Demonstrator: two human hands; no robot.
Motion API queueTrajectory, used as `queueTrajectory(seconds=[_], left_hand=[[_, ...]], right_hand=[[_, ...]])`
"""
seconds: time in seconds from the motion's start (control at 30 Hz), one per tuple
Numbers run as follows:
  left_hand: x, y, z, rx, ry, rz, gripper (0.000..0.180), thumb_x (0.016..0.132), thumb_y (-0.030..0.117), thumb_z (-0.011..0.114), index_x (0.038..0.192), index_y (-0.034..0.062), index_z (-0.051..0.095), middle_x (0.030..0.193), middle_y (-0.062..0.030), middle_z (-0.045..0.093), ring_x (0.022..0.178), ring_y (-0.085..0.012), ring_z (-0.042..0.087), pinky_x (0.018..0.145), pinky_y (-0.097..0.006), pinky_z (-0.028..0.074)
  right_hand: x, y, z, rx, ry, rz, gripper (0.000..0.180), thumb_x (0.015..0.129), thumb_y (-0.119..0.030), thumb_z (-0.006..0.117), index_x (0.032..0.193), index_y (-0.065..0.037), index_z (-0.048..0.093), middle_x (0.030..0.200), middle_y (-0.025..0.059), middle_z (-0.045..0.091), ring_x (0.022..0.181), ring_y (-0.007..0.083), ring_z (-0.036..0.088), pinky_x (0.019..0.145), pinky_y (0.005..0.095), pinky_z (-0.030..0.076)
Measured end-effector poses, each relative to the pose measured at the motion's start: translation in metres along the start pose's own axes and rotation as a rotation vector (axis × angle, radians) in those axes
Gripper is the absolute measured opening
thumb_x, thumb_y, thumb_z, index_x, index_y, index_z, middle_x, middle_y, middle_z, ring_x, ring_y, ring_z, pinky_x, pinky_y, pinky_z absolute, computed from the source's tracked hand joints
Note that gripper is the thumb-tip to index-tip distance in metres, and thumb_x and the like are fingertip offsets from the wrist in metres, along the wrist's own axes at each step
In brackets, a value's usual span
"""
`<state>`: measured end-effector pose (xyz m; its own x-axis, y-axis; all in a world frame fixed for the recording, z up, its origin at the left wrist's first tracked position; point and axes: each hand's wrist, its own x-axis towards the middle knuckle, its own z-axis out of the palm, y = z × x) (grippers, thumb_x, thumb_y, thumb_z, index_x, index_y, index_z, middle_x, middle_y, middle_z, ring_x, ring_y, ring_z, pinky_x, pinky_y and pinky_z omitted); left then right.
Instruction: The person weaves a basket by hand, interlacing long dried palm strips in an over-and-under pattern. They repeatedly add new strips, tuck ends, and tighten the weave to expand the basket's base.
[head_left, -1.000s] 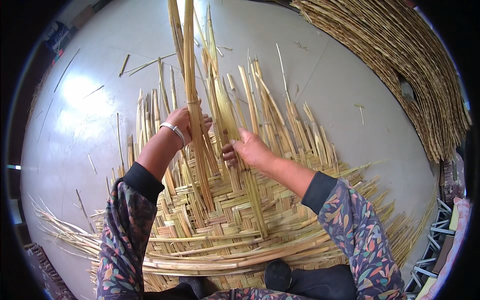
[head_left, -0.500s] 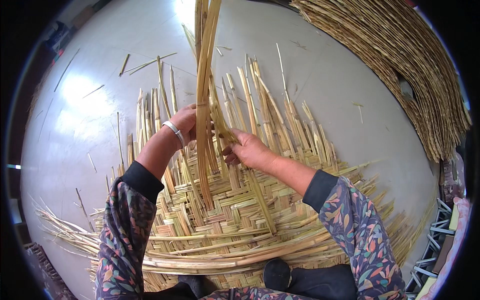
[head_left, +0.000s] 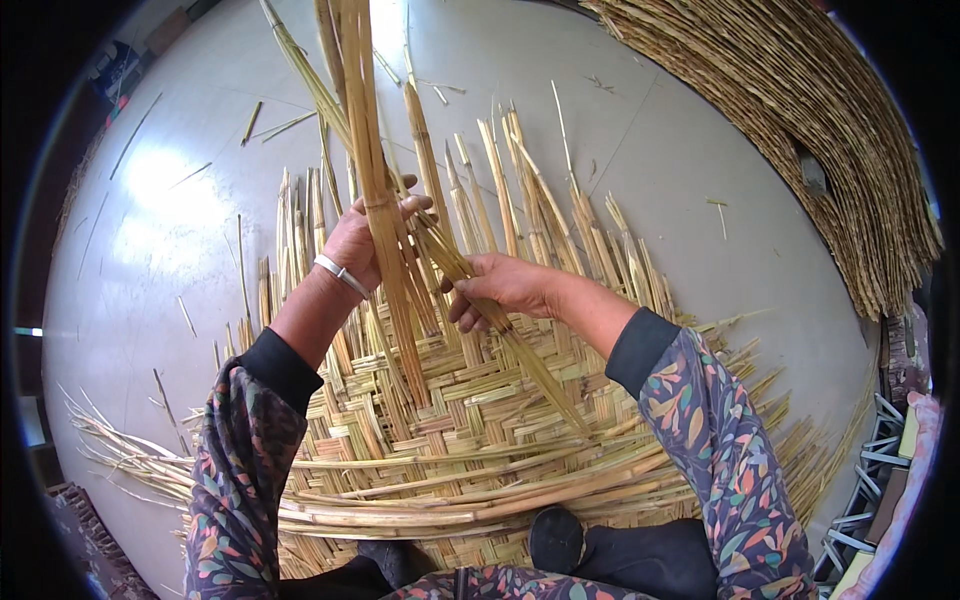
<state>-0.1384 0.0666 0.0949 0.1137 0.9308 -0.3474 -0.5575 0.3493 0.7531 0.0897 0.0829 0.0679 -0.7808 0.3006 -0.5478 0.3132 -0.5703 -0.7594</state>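
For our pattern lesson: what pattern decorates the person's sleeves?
Multicoloured leaves on dark sleeves, best seen in the head view.

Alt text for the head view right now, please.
A person's left hand holds long pale strips while the right hand grips a slanting greenish strip above a partly woven mat. Loose ends fan out over the grey floor; brown stalks fill the upper right.
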Motion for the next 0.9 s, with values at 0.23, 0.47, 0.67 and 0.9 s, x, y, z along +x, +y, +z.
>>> queueTrajectory(seconds=[0.23, 0.47, 0.67, 0.9], left_hand=[[-0.015, 0.017, -0.021, -0.018, 0.108, 0.17, 0.025, 0.091, 0.012, 0.064, 0.116, 0.0083, 0.06, 0.11, -0.0098, 0.068, 0.102, -0.0256, 0.066, 0.082, -0.046, 0.056], [-0.057, 0.016, -0.06, 0.167, 0.443, 0.156, 0.025, 0.09, 0.014, 0.067, 0.113, 0.0035, 0.062, 0.108, -0.0089, 0.07, 0.101, -0.0201, 0.067, 0.087, -0.038, 0.055], [-0.124, -0.038, -0.073, 0.056, 0.668, 0.006, 0.031, 0.094, 0.014, 0.061, 0.122, -0.0001, 0.056, 0.109, -0.0158, 0.067, 0.097, -0.0254, 0.069, 0.069, -0.031, 0.061], [-0.119, -0.035, -0.084, 0.109, 0.687, 0.049, 0.026, 0.095, 0.016, 0.06, 0.116, -0.0003, 0.059, 0.104, -0.0164, 0.069, 0.093, -0.0263, 0.071, 0.069, -0.031, 0.062]], right_hand=[[0.005, 0.005, -0.01, -0.072, 0.011, 0.091, 0.031, 0.101, -0.019, 0.048, 0.126, -0.002, 0.043, 0.094, 0.0144, 0.067, 0.076, 0.0184, 0.069, 0.063, 0.0322, 0.058], [0.004, -0.002, -0.02, -0.461, 0.307, 0.143, 0.03, 0.099, -0.024, 0.054, 0.113, 0.003, 0.055, 0.077, 0.0128, 0.067, 0.058, 0.0168, 0.066, 0.047, 0.0278, 0.053], [-0.003, 0.002, -0.01, -0.869, 0.275, 0.13, 0.031, 0.096, -0.032, 0.059, 0.09, -0.002, 0.063, 0.068, 0.0039, 0.064, 0.056, 0.0123, 0.061, 0.053, 0.0294, 0.052], [-0.001, -0.02, -0.003, -1.368, 0.381, -0.028, 0.033, 0.095, -0.037, 0.056, 0.093, -0.005, 0.063, 0.082, 0.0148, 0.067, 0.075, 0.031, 0.065, 0.068, 0.0458, 0.049]])
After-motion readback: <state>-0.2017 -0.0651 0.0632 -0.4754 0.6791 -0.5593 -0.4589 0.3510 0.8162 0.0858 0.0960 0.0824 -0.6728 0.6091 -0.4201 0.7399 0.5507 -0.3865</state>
